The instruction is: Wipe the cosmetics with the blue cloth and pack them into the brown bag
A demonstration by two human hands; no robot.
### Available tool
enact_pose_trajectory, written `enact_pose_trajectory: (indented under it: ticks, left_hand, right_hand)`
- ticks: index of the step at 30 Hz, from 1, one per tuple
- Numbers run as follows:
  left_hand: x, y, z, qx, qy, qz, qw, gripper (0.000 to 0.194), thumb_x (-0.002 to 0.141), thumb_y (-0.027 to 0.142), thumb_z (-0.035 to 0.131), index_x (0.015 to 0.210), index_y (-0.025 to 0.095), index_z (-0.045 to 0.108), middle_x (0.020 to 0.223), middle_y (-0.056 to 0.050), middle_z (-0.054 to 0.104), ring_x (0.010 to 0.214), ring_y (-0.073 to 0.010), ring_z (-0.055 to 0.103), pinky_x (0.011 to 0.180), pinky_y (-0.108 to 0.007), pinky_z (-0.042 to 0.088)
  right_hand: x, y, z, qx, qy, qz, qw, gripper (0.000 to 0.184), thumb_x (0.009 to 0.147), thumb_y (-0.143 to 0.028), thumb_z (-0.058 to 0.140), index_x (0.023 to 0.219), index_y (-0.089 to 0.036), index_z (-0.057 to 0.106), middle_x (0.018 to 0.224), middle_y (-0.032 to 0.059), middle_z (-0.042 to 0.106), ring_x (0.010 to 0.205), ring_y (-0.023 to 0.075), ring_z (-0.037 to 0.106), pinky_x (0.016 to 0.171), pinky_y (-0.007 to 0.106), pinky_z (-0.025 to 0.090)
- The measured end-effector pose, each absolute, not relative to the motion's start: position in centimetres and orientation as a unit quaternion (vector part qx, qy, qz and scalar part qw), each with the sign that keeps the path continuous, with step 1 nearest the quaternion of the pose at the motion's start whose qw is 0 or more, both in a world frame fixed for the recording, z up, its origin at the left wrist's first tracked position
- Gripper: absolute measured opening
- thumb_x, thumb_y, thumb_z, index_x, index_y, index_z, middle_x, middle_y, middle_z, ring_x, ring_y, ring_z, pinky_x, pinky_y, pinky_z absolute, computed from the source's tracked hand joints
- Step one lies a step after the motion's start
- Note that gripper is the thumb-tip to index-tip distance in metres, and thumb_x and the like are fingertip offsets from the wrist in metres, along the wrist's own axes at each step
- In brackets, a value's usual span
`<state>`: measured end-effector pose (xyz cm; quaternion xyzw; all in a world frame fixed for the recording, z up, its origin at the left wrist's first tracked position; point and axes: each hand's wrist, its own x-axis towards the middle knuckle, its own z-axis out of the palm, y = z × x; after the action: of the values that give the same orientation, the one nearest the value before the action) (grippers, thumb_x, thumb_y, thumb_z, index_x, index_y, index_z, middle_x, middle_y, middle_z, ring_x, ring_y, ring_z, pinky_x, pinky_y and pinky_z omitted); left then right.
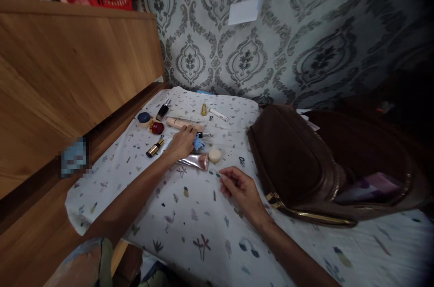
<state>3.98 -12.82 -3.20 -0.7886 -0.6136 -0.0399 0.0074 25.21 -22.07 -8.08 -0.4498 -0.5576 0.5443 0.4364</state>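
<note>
My left hand (184,143) reaches palm down among the cosmetics, its fingers bent and pressed together. Its fingertips are partly hidden, and what they hold cannot be made out. Around it lie a pale pink tube (179,123), a crumpled blue cloth piece (198,143), a small black-capped item (204,135) and a shiny rose-coloured tube (198,161). A round cream-coloured item (214,156) sits just right of that tube. Nearer to me, my right hand (239,187) hovers over the sheet, fingers loosely curled and apart from the thumb, with nothing visible in them.
A brown bag (294,156) with gold zips stands open at right. More cosmetics lie at left: a black bottle (163,110), blue-lidded jar (144,118), red bottle (157,128) and gold-and-black tube (155,148). A wooden cabinet (77,65) borders the left; patterned wall (244,58) rises behind.
</note>
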Motion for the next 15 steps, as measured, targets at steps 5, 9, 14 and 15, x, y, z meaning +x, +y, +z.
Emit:
enact_pose_trajectory:
  ticks: [5, 9, 14, 15]
  left_hand:
    - [4.0, -13.6, -2.9, -0.805, -0.59, -0.054, 0.001, 0.053, 0.083, 0.003, 0.046, 0.132, 0.021, 0.053, 0.138, -0.011, 0.054, 0.129, -0.0275, 0.046, 0.096, -0.042, 0.054]
    - [3.9, -13.8, -3.1, -0.808, -0.586, -0.057, -0.005, 0.054, 0.082, 0.006, 0.05, 0.132, 0.024, 0.056, 0.138, -0.006, 0.058, 0.127, -0.0237, 0.052, 0.099, -0.035, 0.051]
    - [0.5, -11.6, -0.9, -0.76, -0.645, -0.073, 0.031, 0.054, 0.087, 0.01, 0.047, 0.14, 0.022, 0.051, 0.143, -0.006, 0.057, 0.129, -0.0214, 0.054, 0.106, -0.03, 0.045]
    - [-0.8, -10.7, -0.2, -0.736, -0.672, -0.071, 0.048, 0.053, 0.089, 0.011, 0.043, 0.14, 0.02, 0.05, 0.143, -0.01, 0.056, 0.129, -0.0242, 0.054, 0.106, -0.034, 0.045]
  right_hand:
    - [25.3, -22.0, -7.9, -0.441, -0.546, 0.548, 0.456, 0.055, 0.072, -0.068, 0.07, 0.093, -0.018, 0.061, 0.067, 0.0008, 0.059, 0.051, 0.0127, 0.054, 0.044, 0.024, 0.043]
    - [25.3, -22.1, -7.8, -0.441, -0.536, 0.552, 0.462, 0.055, 0.072, -0.067, 0.072, 0.092, -0.017, 0.062, 0.067, 0.0007, 0.059, 0.051, 0.0124, 0.054, 0.044, 0.024, 0.043]
    - [25.5, -22.2, -7.6, -0.442, -0.535, 0.556, 0.457, 0.05, 0.075, -0.062, 0.072, 0.092, -0.016, 0.063, 0.066, 0.0009, 0.059, 0.053, 0.0126, 0.054, 0.047, 0.024, 0.045]
    - [25.5, -22.2, -7.6, -0.442, -0.535, 0.556, 0.458, 0.049, 0.075, -0.061, 0.072, 0.092, -0.016, 0.063, 0.066, 0.0008, 0.059, 0.053, 0.0125, 0.055, 0.047, 0.024, 0.045]
